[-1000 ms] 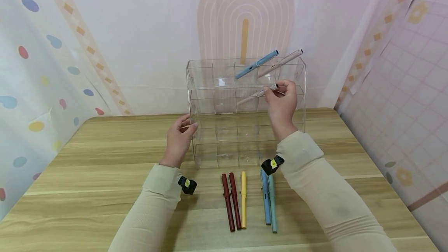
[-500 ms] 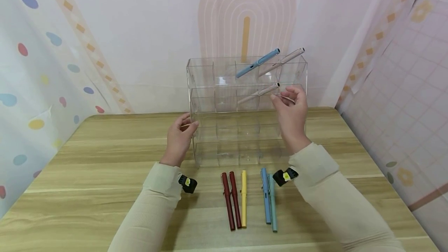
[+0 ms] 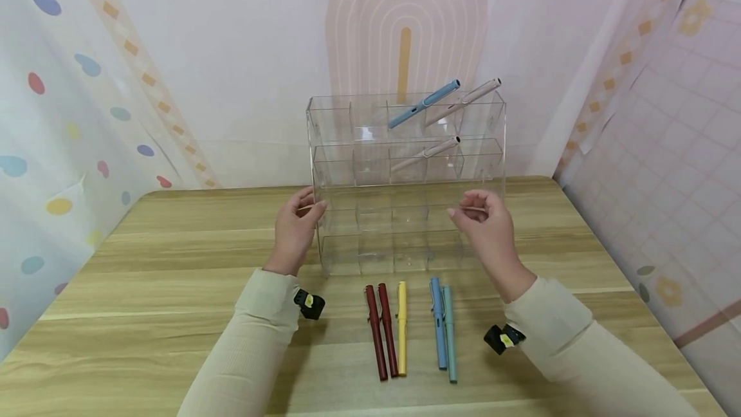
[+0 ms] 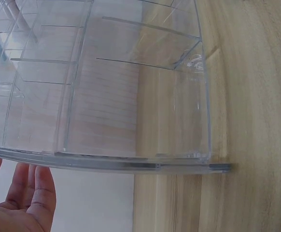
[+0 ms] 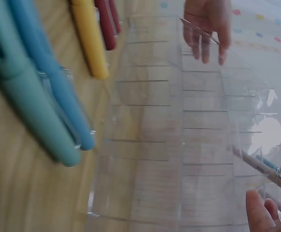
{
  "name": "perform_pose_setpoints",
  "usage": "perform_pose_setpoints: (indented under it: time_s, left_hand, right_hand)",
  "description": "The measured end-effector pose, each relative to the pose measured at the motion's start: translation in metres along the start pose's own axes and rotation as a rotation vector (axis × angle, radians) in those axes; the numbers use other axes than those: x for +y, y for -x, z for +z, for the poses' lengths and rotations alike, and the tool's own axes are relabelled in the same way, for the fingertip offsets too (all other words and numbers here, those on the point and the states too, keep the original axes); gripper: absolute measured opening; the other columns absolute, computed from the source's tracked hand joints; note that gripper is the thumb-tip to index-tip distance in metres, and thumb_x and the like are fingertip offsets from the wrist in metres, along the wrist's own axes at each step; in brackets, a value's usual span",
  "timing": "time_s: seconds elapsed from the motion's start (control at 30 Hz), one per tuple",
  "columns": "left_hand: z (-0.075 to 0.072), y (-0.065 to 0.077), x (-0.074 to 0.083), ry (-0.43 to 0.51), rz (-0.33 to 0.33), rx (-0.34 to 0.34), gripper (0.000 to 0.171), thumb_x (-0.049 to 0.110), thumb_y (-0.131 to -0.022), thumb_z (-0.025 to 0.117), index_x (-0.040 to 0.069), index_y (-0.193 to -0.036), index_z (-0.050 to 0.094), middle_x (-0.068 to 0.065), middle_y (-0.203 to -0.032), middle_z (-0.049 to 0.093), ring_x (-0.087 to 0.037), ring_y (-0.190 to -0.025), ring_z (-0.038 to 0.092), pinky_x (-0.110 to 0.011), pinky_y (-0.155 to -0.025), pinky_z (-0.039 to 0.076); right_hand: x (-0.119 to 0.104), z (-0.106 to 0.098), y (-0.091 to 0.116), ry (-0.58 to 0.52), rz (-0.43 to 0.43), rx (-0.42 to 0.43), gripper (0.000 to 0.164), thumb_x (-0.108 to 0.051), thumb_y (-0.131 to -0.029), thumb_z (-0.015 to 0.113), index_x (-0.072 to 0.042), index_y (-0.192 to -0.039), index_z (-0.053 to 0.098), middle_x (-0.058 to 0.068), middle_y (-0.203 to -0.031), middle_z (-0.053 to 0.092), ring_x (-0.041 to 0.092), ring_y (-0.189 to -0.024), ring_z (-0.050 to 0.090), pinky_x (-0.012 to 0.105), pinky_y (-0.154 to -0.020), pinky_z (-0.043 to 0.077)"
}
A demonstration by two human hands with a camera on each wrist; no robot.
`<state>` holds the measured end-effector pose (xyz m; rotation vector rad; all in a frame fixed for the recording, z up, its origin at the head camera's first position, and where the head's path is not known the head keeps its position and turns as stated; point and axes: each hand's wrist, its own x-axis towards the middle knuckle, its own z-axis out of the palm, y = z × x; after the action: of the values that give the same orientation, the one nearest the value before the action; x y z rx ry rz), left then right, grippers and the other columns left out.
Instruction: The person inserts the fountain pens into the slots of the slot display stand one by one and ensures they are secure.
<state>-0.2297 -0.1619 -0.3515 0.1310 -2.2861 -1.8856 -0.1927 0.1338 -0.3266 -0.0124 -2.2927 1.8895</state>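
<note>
A clear acrylic rack (image 3: 393, 256) with several tiers of compartments stands upright on the table. My left hand (image 3: 294, 230) holds its left side panel, thumb in front and fingers outside, as the left wrist view also shows. Two pens lean in the top tier: a blue pen (image 3: 425, 103) and a pale pink pen (image 3: 463, 103). Another pale pink pen (image 3: 427, 153) slants in the second tier. My right hand (image 3: 491, 227) hovers before the rack's lower right part, fingers loosely bent and holding nothing.
On the wooden table (image 3: 173, 262) before the rack lie two dark red pens (image 3: 375, 333), a yellow pen (image 3: 402, 330), a blue pen (image 3: 438, 324) and a teal pen (image 3: 450, 336). A patterned cloth (image 3: 260, 50) hangs behind and at both sides.
My right hand has let go of the pale pink pen in the second tier and moved down and to the right. The left hand stays at the side panel.
</note>
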Motion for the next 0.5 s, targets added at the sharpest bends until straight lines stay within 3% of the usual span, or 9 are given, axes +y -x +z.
perform_pose_setpoints:
  time_s: [0.2, 0.5]
  left_hand:
    - [0.0, 0.0, -0.001, 0.001, 0.005, 0.001, 0.044, 0.015, -0.098, 0.055, 0.008, -0.141, 0.047, -0.017, -0.132, 0.05, -0.026, -0.115, 0.049, -0.041, -0.095, 0.045]
    - [0.0, 0.0, 0.0, -0.003, -0.007, 0.004, 0.044, 0.016, -0.098, 0.055, 0.008, -0.141, 0.046, -0.017, -0.133, 0.049, -0.027, -0.116, 0.048, -0.041, -0.096, 0.045]
  right_hand:
    - [0.016, -0.007, 0.013, 0.163, 0.057, -0.095, 0.042, -0.014, -0.092, 0.065, -0.002, -0.128, 0.048, 0.014, -0.119, 0.055, 0.025, -0.108, 0.056, 0.021, -0.081, 0.048]
    - [0.033, -0.014, 0.03, 0.225, 0.026, -0.233, 0.039, -0.007, -0.09, 0.065, 0.007, -0.123, 0.051, 0.02, -0.11, 0.058, 0.029, -0.098, 0.06, 0.028, -0.074, 0.052]
